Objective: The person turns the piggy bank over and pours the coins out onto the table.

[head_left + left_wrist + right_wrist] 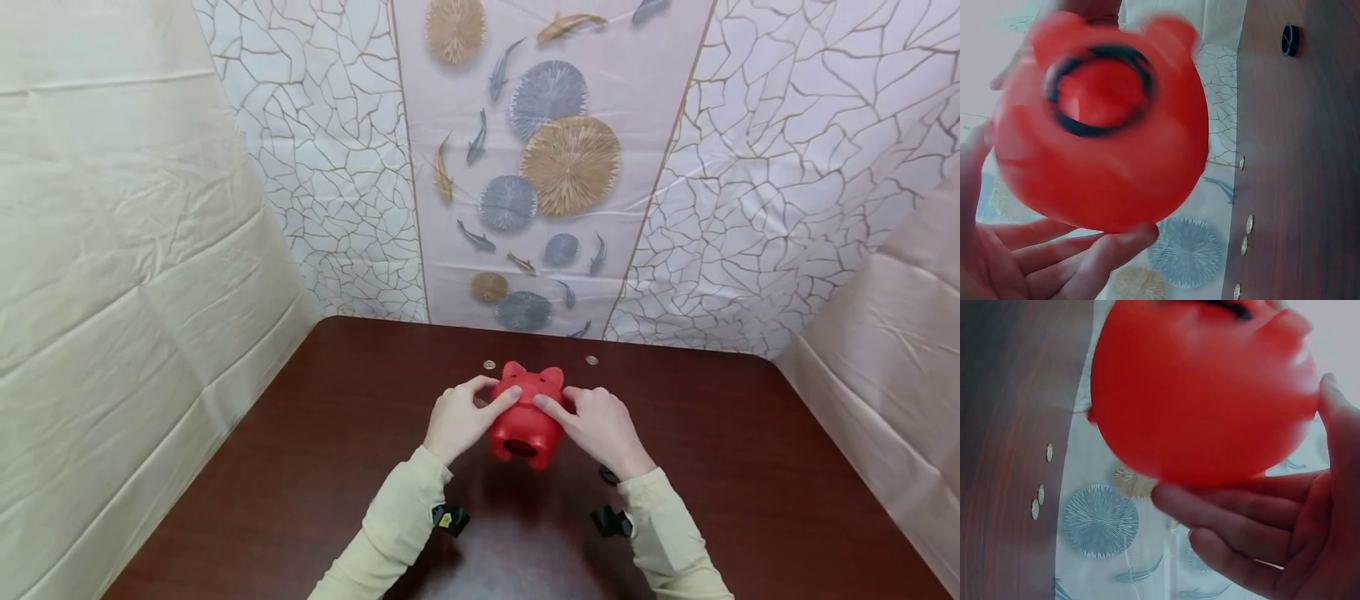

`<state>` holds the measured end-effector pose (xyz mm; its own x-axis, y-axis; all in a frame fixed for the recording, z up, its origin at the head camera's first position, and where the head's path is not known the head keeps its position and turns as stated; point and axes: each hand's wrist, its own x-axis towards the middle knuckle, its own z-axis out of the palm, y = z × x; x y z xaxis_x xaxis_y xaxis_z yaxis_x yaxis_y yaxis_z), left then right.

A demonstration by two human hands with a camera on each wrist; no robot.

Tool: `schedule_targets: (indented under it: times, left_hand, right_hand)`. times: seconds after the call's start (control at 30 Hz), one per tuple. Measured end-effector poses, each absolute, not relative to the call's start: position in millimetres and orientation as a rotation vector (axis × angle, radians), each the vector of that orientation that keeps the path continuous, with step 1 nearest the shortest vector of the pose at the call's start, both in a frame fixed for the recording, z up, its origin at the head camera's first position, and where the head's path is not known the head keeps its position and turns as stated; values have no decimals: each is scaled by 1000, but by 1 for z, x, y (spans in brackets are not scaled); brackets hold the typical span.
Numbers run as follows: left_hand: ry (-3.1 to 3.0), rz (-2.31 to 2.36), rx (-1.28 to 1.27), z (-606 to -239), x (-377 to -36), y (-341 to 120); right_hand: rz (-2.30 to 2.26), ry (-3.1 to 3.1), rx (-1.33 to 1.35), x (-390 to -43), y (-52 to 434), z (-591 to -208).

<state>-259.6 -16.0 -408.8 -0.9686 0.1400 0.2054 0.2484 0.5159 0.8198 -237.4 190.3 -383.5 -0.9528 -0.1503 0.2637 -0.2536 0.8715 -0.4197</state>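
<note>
blurred piggy bank (pixel 1100 125), coins (pixel 489 364) too small

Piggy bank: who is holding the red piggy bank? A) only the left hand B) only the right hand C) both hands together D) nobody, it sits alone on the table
C: in the head view the left hand and the right hand each grip a side of the red piggy bank, and each wrist view shows fingers curled round it.
</note>
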Motion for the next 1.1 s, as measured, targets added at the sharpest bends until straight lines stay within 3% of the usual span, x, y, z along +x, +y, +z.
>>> schedule_targets:
  times: [0.43, 1.1]
  left_hand:
    - [-2291, -1887, -659, -418, -265, -16]
    - [-1860, -1377, -950, -425, -265, -16]
  right_hand:
    - [1001, -2555, 480, -242, 189, -396]
    - [1055, -2002, 897, -251, 175, -410]
